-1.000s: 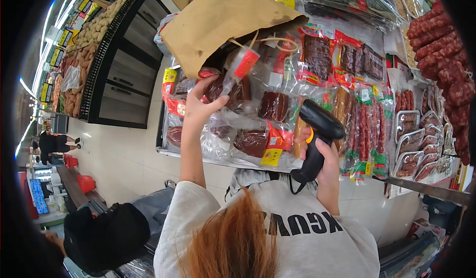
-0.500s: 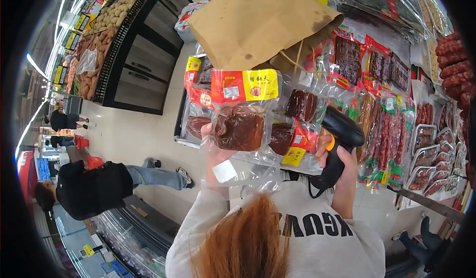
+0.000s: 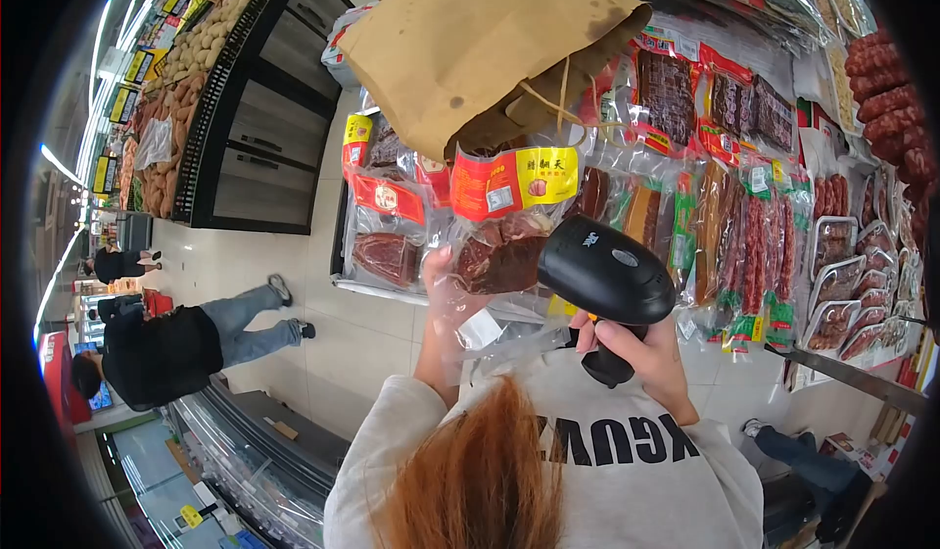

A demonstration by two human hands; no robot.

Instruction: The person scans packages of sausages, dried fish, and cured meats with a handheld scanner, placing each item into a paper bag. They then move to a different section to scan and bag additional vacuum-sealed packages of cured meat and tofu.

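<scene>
My left hand [image 3: 452,289] grips the left edge of a clear vacuum pack of cured meat [image 3: 497,255] with a red and yellow header label. A small white sticker [image 3: 479,330] shows low on that pack. Closed around the handle of a black barcode scanner [image 3: 612,273] is my right hand [image 3: 632,351], its thumb across the grip. The scanner's head overlaps the right side of the pack in this view. Just beyond the pack, a brown paper bag [image 3: 490,49] with twisted handles lies over the display, its mouth facing right.
More packed cured meat [image 3: 387,255] lies on the display, with sausage packs [image 3: 754,245] and trays of meat [image 3: 837,280] to the right. Red sausages [image 3: 886,89] hang at the far right. A produce stand [image 3: 255,118] is at left. A person in black [image 3: 162,353] walks in the aisle.
The scanner has swung up and left, from upright beside the pack to across its right side. The pack has shifted slightly right and tilted. The person in the aisle has moved.
</scene>
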